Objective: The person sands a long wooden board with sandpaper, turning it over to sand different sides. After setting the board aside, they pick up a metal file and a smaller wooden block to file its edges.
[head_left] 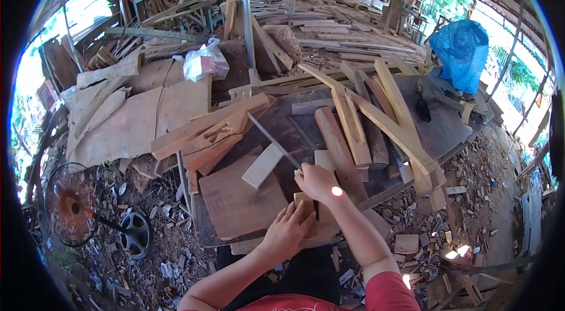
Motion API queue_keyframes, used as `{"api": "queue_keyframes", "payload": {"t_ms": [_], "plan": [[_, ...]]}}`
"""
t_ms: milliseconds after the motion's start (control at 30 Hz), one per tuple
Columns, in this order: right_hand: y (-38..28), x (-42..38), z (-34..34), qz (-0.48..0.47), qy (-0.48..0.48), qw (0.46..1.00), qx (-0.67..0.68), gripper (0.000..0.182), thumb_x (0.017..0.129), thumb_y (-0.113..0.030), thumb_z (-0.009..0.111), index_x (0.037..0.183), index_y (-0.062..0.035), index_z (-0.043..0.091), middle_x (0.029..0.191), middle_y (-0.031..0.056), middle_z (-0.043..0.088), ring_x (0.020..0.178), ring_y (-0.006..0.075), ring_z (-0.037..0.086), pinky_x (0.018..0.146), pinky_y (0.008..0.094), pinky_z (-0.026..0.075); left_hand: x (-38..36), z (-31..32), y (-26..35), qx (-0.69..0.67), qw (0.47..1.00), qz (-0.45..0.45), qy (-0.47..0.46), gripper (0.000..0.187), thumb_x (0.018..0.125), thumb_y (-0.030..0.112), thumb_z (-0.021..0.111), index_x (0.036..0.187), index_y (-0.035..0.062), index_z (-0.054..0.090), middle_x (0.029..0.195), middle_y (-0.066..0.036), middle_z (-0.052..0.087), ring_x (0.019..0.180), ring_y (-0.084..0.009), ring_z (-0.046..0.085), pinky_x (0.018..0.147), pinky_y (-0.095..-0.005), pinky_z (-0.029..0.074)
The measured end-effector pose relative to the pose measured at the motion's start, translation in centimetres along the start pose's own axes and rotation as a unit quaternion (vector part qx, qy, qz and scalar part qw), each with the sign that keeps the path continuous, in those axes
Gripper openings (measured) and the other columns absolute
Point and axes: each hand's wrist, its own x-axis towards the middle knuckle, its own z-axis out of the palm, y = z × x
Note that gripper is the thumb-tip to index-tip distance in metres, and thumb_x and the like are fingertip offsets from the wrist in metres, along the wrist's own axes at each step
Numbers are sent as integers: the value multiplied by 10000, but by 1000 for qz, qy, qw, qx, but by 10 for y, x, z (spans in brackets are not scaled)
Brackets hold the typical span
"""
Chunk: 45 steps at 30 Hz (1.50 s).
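My right hand [316, 182] is closed round the near end of a long, thin grey metal bar [273, 140], which slants away to the upper left over the workbench. Close by, at the bench's near edge, my left hand [288, 225] has its fingers wrapped over a small wooden block [303, 202]. A pale rectangular wood piece [262, 165] lies just left of the bar, partly over a flat brown board [238, 205]. Another pale block [323, 160] sits beyond my right hand, beside a long reddish timber [339, 149].
Long shaped timbers [391, 128] cross the bench's right side, near a dark-bodied tool [422, 108]. Thick cut pieces [215, 134] are stacked at left. A metal post [246, 16] rises behind. Wood scraps cover the ground around a spoked black wheel [135, 235].
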Motion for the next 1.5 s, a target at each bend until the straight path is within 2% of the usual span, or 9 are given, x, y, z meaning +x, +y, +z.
{"api": "queue_keyframes", "payload": {"t_ms": [167, 367, 667, 800, 867, 933, 1000, 1300, 1500], "plan": [[9, -6, -13, 44, 7, 995, 88, 337, 887, -326, 416, 898, -17, 551, 830, 214, 623, 817, 376, 602, 741, 458, 470, 1, -11, 5, -55, 998, 31, 28, 451, 766, 113, 577, 1206, 69, 490, 1257, -218, 457, 1072, -376, 525, 879, -401, 447], [24, -9, -11, 52, 38, 973, 220, 372, 891, -352, 426, 882, 5, 534, 845, 237, 609, 849, 409, 574, 747, 469, 448, -3, -17, -4, -263, 943, -144, 140, 378, 757, -51, 597, 1128, 18, 584, 1237, -213, 497, 1059, -286, 565, 854, -310, 466], [25, -10, 0, 45, 22, 962, 269, 385, 900, -354, 427, 854, 15, 529, 822, 250, 602, 832, 405, 580, 723, 449, 454, 19, 5, 19, -74, 971, -176, 144, 551, 731, 150, 664, 1228, 16, 468, 1185, -278, 479, 1048, -414, 516, 847, -430, 463], [38, -18, 17, 23, 84, 914, 397, 342, 891, -309, 485, 796, 19, 509, 694, 235, 571, 667, 391, 575, 602, 408, 438, 15, -14, 1, -108, 964, -163, 180, 570, 698, 98, 679, 1222, 3, 475, 1169, -245, 514, 1025, -348, 561, 864, -371, 460], [39, -27, 20, 31, 111, 909, 401, 314, 904, -268, 493, 739, -2, 474, 564, 53, 507, 511, 107, 474, 495, 283, 395, 5, -48, 0, -161, 950, -179, 201, 560, 694, 92, 681, 1210, -1, 484, 1153, -215, 536, 1051, -288, 556, 872, -345, 450], [43, -28, 26, 15, 101, 912, 398, 305, 904, -272, 496, 743, -13, 472, 565, 31, 499, 514, 83, 468, 486, 265, 391, -4, -82, -5, -203, 937, -192, 211, 561, 708, 96, 682, 1218, -15, 474, 1131, -212, 532, 1017, -287, 562, 870, -357, 439], [37, -28, 16, 47, 41, 928, 367, 374, 898, -358, 460, 791, -2, 501, 701, 206, 588, 715, 381, 585, 638, 416, 447, 2, -115, -16, -234, 932, -165, 220, 544, 718, 95, 676, 1212, -14, 478, 1135, -197, 531, 1042, -271, 545, 889, -357, 424], [23, -23, -4, 35, -45, 981, 183, 419, 900, -422, 402, 844, -26, 525, 789, 185, 619, 779, 379, 590, 701, 449, 455, 168, -152, -68, 52, 968, 65, 238, 471, 798, 50, 581, 1239, 33, 416, 1262, -180, 398, 1169, -350, 403, 967, -376, 344], [29, -27, 0, 31, -14, 959, 283, 404, 888, -390, 466, 803, 3, 502, 746, 211, 598, 753, 381, 583, 659, 432, 443, 280, -67, -140, 127, 983, -45, 123, 597, 785, 90, 583, 1323, 107, 323, 1275, -127, 398, 1222, -315, 334, 997, -587, 181]]}}
